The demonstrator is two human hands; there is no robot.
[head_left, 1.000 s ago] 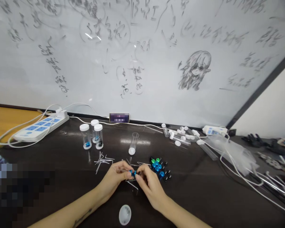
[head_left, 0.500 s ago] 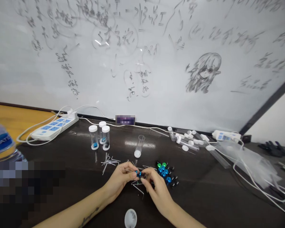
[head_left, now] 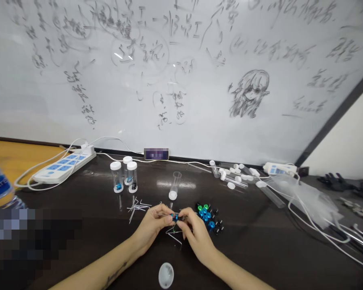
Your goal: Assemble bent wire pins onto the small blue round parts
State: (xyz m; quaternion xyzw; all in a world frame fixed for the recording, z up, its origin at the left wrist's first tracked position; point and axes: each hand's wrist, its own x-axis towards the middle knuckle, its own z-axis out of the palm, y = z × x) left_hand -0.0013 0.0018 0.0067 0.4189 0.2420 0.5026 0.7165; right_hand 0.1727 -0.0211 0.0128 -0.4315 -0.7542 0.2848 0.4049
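Note:
My left hand (head_left: 153, 224) is closed in a pinch on a small blue-and-black part (head_left: 176, 218). From the other side, the thumb and fingertips of my right hand (head_left: 197, 231) grip the same part, partly covering it. Thin bent metal rods (head_left: 174, 235) lie below my fingers, and another bunch of rods (head_left: 136, 207) is left of my left hand. Just right of my right hand sits a cluster of blue, green and black small parts (head_left: 206, 213). A clear tube (head_left: 176, 184) with a white base stands behind my hands.
Three capped tubes (head_left: 116, 177) stand back left, near a power strip (head_left: 65, 165). Loose tubes and white caps (head_left: 231, 185) lie back right, beside a plastic bag (head_left: 302, 197) and white cables. A small translucent dish (head_left: 166, 275) is at the front. The whiteboard (head_left: 124, 108) rises behind.
The view has turned slightly right, so the scene sits further left. Both hands keep their pinch on the blue-and-black part, with the right fingertips shifted a little around it.

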